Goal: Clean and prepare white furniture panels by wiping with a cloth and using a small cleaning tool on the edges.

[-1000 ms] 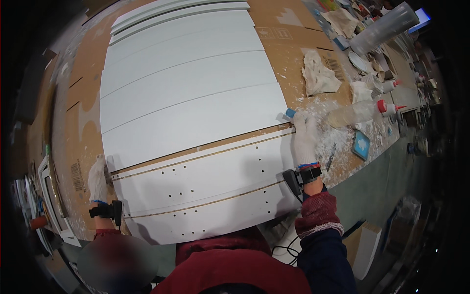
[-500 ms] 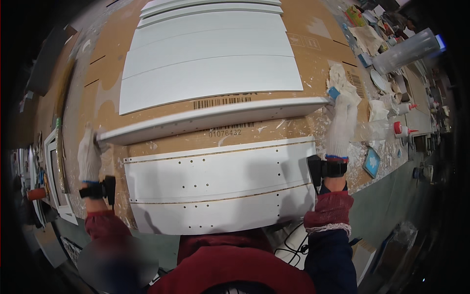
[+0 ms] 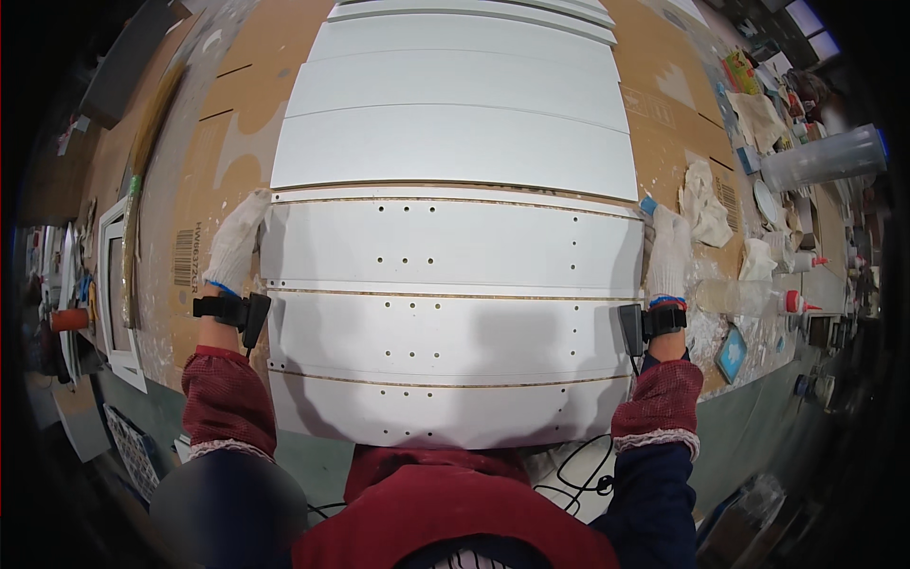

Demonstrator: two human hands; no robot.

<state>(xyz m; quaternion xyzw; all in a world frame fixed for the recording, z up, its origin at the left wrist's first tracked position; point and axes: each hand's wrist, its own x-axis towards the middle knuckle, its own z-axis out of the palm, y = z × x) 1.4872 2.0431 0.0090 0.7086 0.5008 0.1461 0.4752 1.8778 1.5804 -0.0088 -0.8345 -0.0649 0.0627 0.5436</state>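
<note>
Three white boards with drilled holes lie side by side in front of me. The farthest drilled board [image 3: 502, 235] lies flat, with a hand at each short end. My left hand [image 3: 237, 242], in a pale knit glove, closes on its left end near the far corner. At the right end, my gloved right hand [image 3: 668, 251] grips the edge; a small blue patch [image 3: 648, 205] shows at its fingertips. Both hands' undersides are hidden. The middle drilled board [image 3: 474, 327] and the nearest drilled board [image 3: 483, 408] lie closer to my body.
Plain white panels [image 3: 455, 147] lie beyond on cardboard [image 3: 223, 180]. To the right are a crumpled cloth [image 3: 706, 204], a clear bottle with a red tip [image 3: 739, 298], a blue-and-white pad [image 3: 731, 355] and a clear cylinder [image 3: 823, 159]. A white frame [image 3: 116, 275] stands at left.
The board between my hands was tilted up on edge; now it lies flat, drilled face up, beside the others. Both hands came down with it, and the view has shifted.
</note>
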